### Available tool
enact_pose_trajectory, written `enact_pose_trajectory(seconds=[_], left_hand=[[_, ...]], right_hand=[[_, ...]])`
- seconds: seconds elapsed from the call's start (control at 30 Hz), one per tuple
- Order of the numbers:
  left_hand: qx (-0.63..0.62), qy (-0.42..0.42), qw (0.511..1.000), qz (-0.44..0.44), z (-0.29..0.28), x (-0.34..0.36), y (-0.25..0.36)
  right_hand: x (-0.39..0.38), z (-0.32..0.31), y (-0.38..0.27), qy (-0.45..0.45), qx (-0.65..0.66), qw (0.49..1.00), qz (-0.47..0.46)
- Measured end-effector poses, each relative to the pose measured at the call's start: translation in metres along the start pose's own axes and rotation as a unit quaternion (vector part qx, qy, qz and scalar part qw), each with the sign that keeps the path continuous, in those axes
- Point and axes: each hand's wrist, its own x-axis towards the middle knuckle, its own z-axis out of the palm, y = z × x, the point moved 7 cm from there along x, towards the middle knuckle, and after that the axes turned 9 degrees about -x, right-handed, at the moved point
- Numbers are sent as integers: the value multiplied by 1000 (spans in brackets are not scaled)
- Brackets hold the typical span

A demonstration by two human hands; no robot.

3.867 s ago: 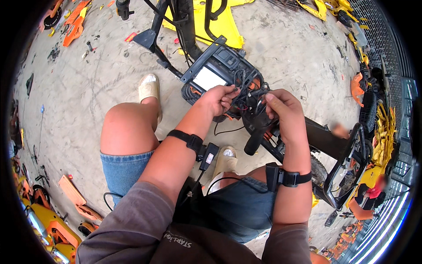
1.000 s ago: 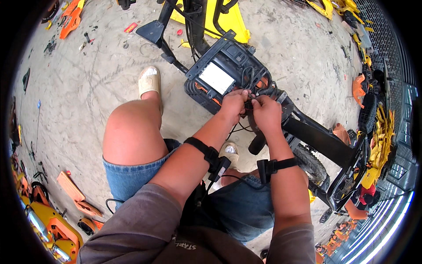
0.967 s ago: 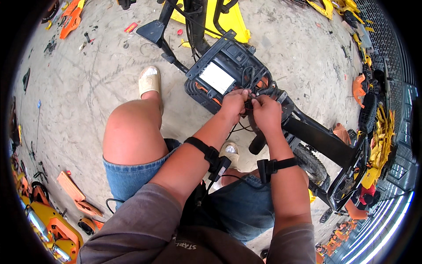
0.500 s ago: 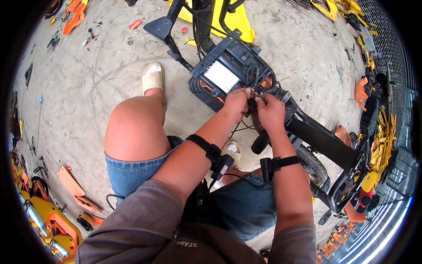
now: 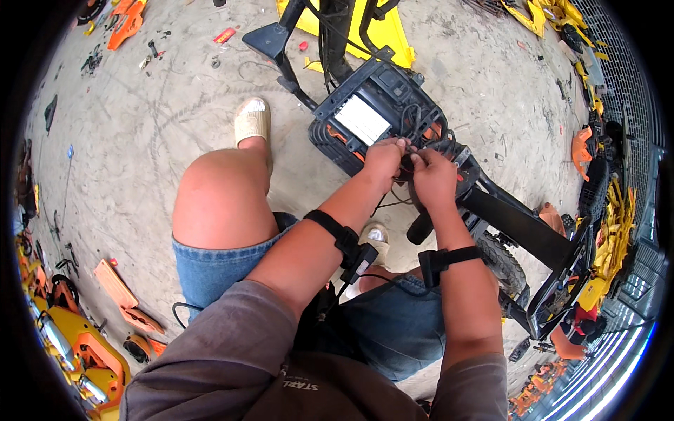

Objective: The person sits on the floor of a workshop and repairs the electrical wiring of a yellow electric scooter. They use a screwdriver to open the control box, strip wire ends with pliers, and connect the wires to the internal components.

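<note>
Both hands meet at the rear edge of a stripped scooter frame's black box point(image 5: 335, 149), which has a white label point(image 5: 361, 120) on top. My left hand point(image 5: 383, 161) is closed, thumb and fingertips pinching thin dark wires. Close beside it, my right hand point(image 5: 434, 179) is also closed in a pinch on the wires, its fingertips partly hidden. A loop of black cables point(image 5: 419, 121) lies on the box just beyond my fingers. Thin wires hang below between the hands. The exact join or connector between the fingertips is too small to make out.
The frame's black rear bar point(image 5: 518, 226) and a knobby tyre point(image 5: 503, 264) lie to the right. A yellow panel point(image 5: 385, 36) is on the floor beyond. Orange parts point(image 5: 116, 284) lie at left, and yellow body panels point(image 5: 612, 245) are piled at right.
The whole view has shifted slightly, so the scene sits a little further right. My hands stay pinched at the same wires, with only small finger movement.
</note>
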Motion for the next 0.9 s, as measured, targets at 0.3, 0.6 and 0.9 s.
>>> enact_pose_trajectory(seconds=[0.3, 0.6, 0.9], left_hand=[[-64, -46, 996, -42, 2, 5, -7], [-1, -26, 999, -24, 7, -4, 4], [46, -81, 994, -59, 2, 7, 5]], right_hand=[[-1, -1, -2, 76, 3, 997, -2], [0, 4, -1, 47, 38, 998, 17], [6, 6, 11, -101, 94, 983, 125]])
